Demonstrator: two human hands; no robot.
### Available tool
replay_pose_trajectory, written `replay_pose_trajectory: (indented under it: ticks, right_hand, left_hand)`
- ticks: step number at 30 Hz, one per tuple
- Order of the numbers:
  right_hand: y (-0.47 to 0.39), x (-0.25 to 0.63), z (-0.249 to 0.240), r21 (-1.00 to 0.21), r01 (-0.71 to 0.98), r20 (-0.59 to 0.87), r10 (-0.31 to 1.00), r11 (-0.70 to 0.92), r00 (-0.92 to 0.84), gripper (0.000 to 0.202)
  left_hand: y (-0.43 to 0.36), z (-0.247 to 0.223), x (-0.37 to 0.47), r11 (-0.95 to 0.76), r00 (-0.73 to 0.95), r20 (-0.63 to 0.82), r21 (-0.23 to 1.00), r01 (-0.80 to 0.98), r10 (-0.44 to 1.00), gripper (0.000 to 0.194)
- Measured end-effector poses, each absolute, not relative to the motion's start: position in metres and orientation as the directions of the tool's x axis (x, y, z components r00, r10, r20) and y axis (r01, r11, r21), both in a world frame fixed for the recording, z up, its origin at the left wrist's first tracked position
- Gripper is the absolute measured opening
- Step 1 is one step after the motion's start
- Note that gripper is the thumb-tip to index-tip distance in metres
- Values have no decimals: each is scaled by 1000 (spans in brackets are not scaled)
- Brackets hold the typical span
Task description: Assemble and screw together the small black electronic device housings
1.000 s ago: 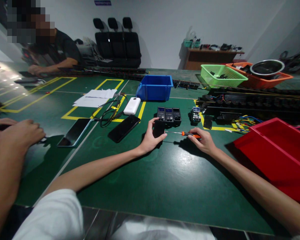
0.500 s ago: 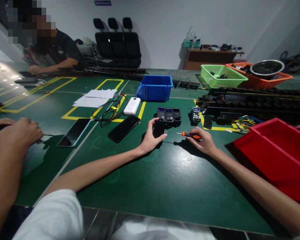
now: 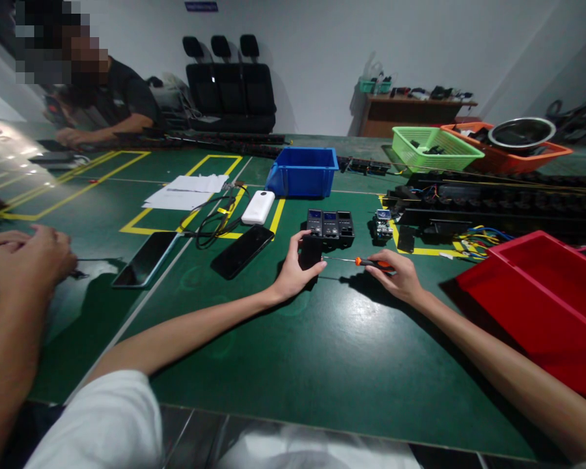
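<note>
My left hand (image 3: 293, 272) grips a small black box-shaped module (image 3: 310, 253), thumb along its near side and fingers over the top. In my right hand (image 3: 396, 276) is a screwdriver (image 3: 366, 262) with an orange and black handle. Its thin shaft points left, and the tip is at the module's right side; whether it sits in a screw is too small to tell. Just behind the module stand three similar black modules (image 3: 329, 225) side by side, with small labels or displays. A small metallic part (image 3: 383, 223) stands to their right.
Left of my hands lie a black phone (image 3: 242, 251), a white power bank (image 3: 258, 207), another phone (image 3: 145, 259) and papers (image 3: 185, 189). A blue bin (image 3: 306, 172) stands behind, a red bin (image 3: 542, 306) at right. A co-worker's hands (image 3: 34, 257) are at far left.
My right hand's fingers have shifted slightly on the screwdriver handle. My left hand and the module look still. The co-worker's hands at far left have moved a little to the left.
</note>
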State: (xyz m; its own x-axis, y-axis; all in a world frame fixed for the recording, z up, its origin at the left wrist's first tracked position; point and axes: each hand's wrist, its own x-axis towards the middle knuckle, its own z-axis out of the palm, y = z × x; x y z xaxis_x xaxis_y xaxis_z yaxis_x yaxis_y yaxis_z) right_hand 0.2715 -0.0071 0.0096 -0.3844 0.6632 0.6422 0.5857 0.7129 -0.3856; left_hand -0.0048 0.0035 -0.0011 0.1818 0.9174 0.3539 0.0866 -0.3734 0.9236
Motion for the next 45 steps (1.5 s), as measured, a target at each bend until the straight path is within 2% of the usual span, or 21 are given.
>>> replay_pose_trajectory:
  ticks: [23, 28, 35, 45]
  right_hand:
    - [-5, 275, 4, -426, 604, 575, 717, 674, -394, 17]
    - [-5, 274, -1, -405, 599, 618, 689, 691, -378, 28]
    - [-3, 272, 0, -322, 574, 675, 608, 753, -419, 14]
    - [-3, 273, 3, -288, 578, 687, 585, 763, -430, 12]
  left_hand:
    - [2, 0, -5, -369, 177, 348, 924, 99, 921, 75]
    - [2, 0, -5, -362, 190, 341, 928, 85, 921, 75]
    - [2, 1, -5, -354, 211, 334, 933, 65, 919, 75]
    - [3, -1, -5, -361, 205, 342, 930, 65, 917, 75]
